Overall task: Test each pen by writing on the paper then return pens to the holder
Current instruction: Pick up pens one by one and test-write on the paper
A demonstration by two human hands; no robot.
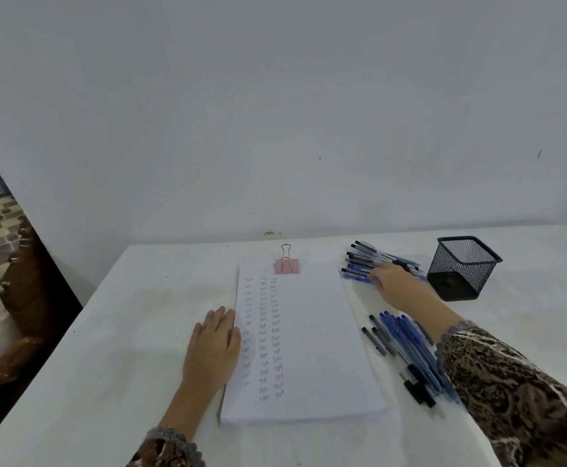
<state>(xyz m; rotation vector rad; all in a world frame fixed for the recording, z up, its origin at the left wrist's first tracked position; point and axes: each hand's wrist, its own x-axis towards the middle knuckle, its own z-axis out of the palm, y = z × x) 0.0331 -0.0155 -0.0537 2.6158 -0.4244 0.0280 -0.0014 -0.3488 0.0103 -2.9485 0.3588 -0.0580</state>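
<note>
On the left of the white worktop (pixel 107 332) the left hand (pixel 213 345) lies flat, fingers straight and together, pressing the left edge of the paper (pixel 309 348) and holding nothing. The paper is a thick stack fastened at its far edge by a pink binder clip (pixel 287 264). Three columns of short written marks run down its left part, while the right half of the sheet is blank, so a good many pens seem to have been tried already.

Right of the paper there are two groups of pens. The far pile of pens (pixel 369 261) lies just beside the sheet's top right corner, and the near pile of pens (pixel 406 352) lies along the sheet's right edge, partly under a patterned sleeve (pixel 511 382). The right hand (pixel 396 284) reaches into the far pile with its fingers down among the barrels. I cannot tell whether it has hold of a pen or is only touching them.

Furthest right stands the black mesh holder (pixel 462 267), upright, just beside the far pile, with no pen showing inside. By my reading the writing is well along, but the returning has not begun, since every visible pen lies on the worktop. Which pile is tested and which waits cannot be told
</note>
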